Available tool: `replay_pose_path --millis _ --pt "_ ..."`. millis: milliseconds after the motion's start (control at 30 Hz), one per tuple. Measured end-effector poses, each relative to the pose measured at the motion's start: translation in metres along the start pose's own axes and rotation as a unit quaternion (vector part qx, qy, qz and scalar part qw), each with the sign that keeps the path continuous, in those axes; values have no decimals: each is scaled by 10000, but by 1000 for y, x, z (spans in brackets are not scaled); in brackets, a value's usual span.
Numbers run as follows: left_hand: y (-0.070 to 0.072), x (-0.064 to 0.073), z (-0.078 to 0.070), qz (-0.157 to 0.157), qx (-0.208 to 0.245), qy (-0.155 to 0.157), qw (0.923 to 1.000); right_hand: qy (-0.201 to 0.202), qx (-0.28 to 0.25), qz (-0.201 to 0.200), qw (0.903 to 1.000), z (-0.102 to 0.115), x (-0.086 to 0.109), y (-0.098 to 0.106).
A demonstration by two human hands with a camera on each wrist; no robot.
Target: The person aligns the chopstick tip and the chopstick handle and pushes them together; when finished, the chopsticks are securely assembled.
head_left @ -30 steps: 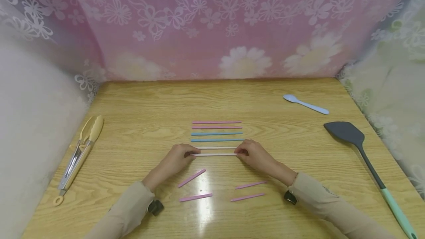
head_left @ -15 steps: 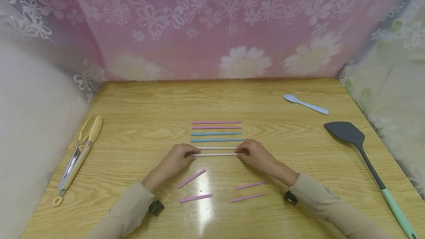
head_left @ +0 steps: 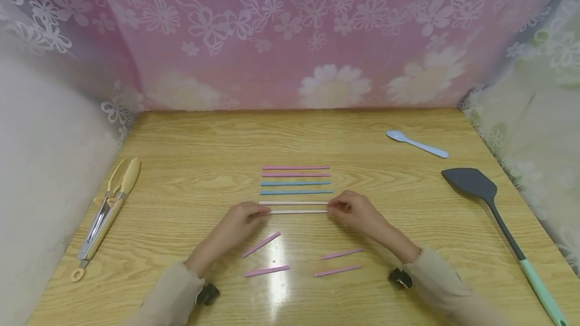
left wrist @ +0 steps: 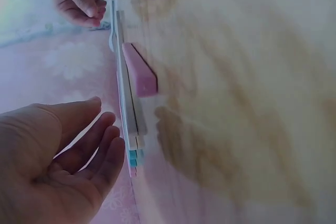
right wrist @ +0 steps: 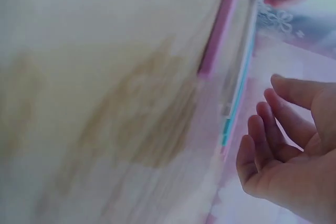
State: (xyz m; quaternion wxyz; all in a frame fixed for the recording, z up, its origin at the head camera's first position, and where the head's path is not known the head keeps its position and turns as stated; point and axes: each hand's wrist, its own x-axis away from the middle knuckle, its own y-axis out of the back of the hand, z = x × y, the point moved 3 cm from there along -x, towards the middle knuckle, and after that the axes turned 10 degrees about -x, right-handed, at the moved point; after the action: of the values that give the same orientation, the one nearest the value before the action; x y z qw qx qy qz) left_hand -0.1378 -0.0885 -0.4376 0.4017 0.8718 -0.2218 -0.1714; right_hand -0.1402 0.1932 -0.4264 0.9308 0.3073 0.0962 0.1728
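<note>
Two white chopsticks (head_left: 296, 212) lie side by side on the wooden table. At their left ends is my left hand (head_left: 240, 223), its fingers relaxed and apart from the sticks in the left wrist view. My right hand (head_left: 358, 211) is at the right ends; the right wrist view shows its loosely bent fingers holding nothing. Behind, in parallel rows, lie two blue chopsticks (head_left: 296, 192) and two pink chopsticks (head_left: 296, 175). Nearer the front are short pink chopstick sections, two thicker ones (head_left: 266, 271) at left and two thinner ones (head_left: 337, 270) at right.
Kitchen tongs (head_left: 109, 215) with cream tips lie on the left side of the table (head_left: 195, 140). A light blue spoon (head_left: 417, 144) is at the back right, and a dark spatula (head_left: 473, 182) with a green handle lies along the right edge. Flowered cloth (head_left: 244, 39) hangs behind.
Both hands have let go of the white chopsticks. The left hand has drawn back slightly to the left, the right hand slightly to the right; the chopsticks stay in place.
</note>
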Motion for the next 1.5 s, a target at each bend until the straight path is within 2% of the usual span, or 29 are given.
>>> replay_pose_path --millis 167,233,367,500,700,900,1033,1500 --pt "-3 14 -3 426 365 283 9980 -307 -252 275 9988 4 13 2" --pt "-5 20 -4 481 435 349 9973 -379 -349 410 9978 4 19 1" --pt "-7 30 -6 451 480 410 9970 -442 -608 722 9946 4 31 -1" --pt "-9 37 -8 415 560 628 9956 -575 -967 978 9888 3 42 -4" --pt "-12 41 -11 345 636 653 9952 -710 -1238 1120 9834 3 51 -7" --pt "-15 40 -11 452 713 608 9946 -502 -945 1123 9879 2 55 -9" --pt "-16 39 -12 513 707 635 9942 -500 -789 1189 9885 2 56 -9" --pt "-18 37 -11 447 181 587 9971 -492 -566 1353 9880 1 54 -12"
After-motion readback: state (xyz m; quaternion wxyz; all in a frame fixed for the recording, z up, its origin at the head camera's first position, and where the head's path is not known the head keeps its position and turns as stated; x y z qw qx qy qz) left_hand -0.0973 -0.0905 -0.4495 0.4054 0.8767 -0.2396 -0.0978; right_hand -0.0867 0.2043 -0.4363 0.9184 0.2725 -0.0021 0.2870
